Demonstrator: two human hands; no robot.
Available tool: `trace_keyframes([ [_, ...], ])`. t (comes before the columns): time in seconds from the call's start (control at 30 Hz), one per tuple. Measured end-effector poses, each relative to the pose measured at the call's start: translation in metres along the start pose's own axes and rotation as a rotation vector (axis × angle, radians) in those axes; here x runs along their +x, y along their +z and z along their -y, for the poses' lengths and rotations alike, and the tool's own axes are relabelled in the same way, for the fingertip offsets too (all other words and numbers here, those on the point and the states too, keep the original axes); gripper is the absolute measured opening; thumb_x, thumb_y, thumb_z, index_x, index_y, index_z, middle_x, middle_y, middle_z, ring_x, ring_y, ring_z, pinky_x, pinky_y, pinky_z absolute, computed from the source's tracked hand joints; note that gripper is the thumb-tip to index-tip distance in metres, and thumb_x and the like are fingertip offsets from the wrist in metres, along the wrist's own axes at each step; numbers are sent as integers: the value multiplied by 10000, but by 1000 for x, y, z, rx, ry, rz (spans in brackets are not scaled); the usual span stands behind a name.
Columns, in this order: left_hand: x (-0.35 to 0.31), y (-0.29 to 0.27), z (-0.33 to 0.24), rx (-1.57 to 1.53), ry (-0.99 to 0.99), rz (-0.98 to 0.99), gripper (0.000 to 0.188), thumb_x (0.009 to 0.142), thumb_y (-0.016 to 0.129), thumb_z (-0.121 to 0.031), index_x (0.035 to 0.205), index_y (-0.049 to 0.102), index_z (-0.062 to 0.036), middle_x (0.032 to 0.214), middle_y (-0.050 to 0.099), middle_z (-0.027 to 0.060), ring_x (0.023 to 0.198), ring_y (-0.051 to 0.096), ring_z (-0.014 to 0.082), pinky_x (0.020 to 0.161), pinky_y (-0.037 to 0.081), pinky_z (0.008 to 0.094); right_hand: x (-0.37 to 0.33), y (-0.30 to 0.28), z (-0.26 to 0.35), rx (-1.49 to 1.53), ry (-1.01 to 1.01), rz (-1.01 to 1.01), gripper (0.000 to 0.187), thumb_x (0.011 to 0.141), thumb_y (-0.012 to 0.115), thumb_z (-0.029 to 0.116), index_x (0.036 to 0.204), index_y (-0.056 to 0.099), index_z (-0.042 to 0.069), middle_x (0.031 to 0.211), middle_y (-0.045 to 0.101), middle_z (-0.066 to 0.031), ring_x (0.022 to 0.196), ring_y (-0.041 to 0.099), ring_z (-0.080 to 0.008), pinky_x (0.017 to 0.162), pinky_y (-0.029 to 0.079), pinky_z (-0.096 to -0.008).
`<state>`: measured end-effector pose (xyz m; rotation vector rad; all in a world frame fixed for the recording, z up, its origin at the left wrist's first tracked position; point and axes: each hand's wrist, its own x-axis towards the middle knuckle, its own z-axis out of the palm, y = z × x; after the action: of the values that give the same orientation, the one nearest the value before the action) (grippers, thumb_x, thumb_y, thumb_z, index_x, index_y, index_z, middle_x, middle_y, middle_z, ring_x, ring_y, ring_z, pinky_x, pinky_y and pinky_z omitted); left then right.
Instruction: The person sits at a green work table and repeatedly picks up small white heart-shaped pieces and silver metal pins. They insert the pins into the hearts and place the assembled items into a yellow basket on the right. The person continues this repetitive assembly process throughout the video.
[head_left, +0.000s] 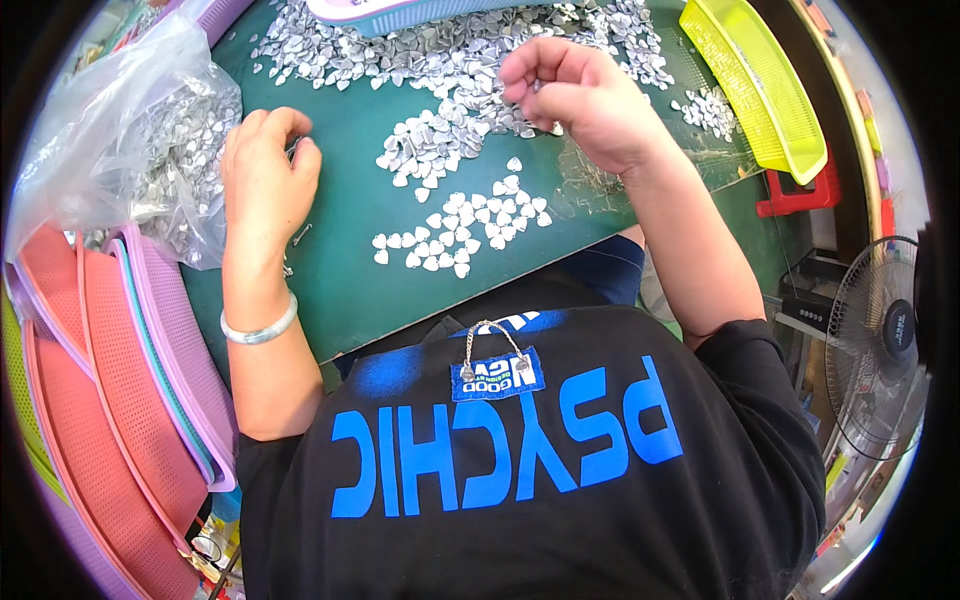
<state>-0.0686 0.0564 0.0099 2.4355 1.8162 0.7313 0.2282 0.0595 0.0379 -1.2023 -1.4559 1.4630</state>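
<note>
A big pile of small silver heart-shaped metal pieces (430, 140) spreads over the green tabletop (350, 290). Nearer to me lies a loose group of paler hearts (465, 225), mostly flat and apart from each other. My right hand (580, 100) hovers at the right side of the pile, its thumb and fingers curled into a pinch. Whatever it holds is too small to name. On the left, my left hand (265, 170) is beside a clear plastic bag (185, 150) of similar silver pieces. Its thumb and forefinger are bent together, and their grip is hidden.
A yellow-green plastic basket (765, 90) stands at the table's right edge near a small heart cluster (708, 112). A blue-and-pink basket (430, 15) sits at the far edge. Stacked pink and purple baskets (130, 360) crowd the left; a fan (880, 340) stands right.
</note>
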Motion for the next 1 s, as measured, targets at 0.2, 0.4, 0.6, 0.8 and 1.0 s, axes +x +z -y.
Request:
trace_keyframes([
  [0.2,-2,6,-47,-314,381,35,295,765,636,-6,1037,697,-105,958,570,96,926,530,286,829,437,379,-9,15,-13,-998,-448,60,146,777,603,116,865,719,118,857,631,-75,843,633,-286,749,521,-395],
  [0.4,-6,17,-70,-267,451,101,297,735,657,-18,1005,713,-129,974,557,103,935,525,297,839,430,391,-20,16,-12,-1075,-413,113,127,791,614,119,868,715,118,854,611,-69,876,628,-285,753,521,-401],
  [0.6,-7,14,-73,-182,441,55,224,724,664,-36,925,714,-120,947,556,68,914,532,274,811,427,388,-14,14,-15,-1101,-469,19,136,796,623,123,907,700,105,858,612,-74,876,628,-289,753,521,-402],
  [0.8,-8,15,-73,-176,429,47,188,728,661,-39,896,711,-105,914,556,63,900,534,267,804,429,378,-13,11,-16,-1120,-405,44,102,798,617,114,877,681,103,881,625,-78,882,630,-295,735,518,-409],
  [1.0,-10,18,-74,-219,405,43,181,684,644,-37,846,700,-93,913,560,53,921,532,257,804,422,381,-13,9,-10,-1142,-393,43,80,789,603,98,823,676,100,854,612,-89,859,630,-302,730,515,-409],
])
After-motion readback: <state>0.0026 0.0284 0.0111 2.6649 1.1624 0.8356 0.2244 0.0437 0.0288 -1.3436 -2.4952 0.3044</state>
